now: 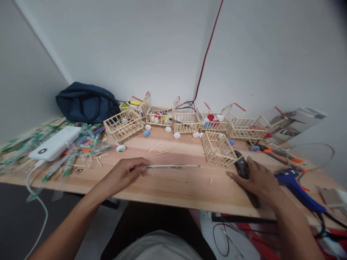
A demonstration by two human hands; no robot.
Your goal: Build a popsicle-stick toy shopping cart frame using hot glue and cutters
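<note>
My left hand point(126, 174) is closed on one end of a thin stick in a clear wrapper with green print point(173, 167), which looks like a wrapped chopstick. The stick points right, just above the wooden table. My right hand point(258, 178) has its thumb and fingers apart over a long black tool point(241, 165), with its fingers at the tool's side. The tool's kind is partly hidden by the hand. Left of it lies a small stick-built frame point(218, 148). A short stick piece point(210, 181) rests between the hands.
Several stick-built carts point(159, 115) with bottle-cap wheels line the wall. A blue glue gun point(299, 189) and orange-handled pliers point(284, 155) lie at right. At left are a white power bank point(55, 143), wrapped sticks point(18, 150) and a dark blue bag point(86, 103).
</note>
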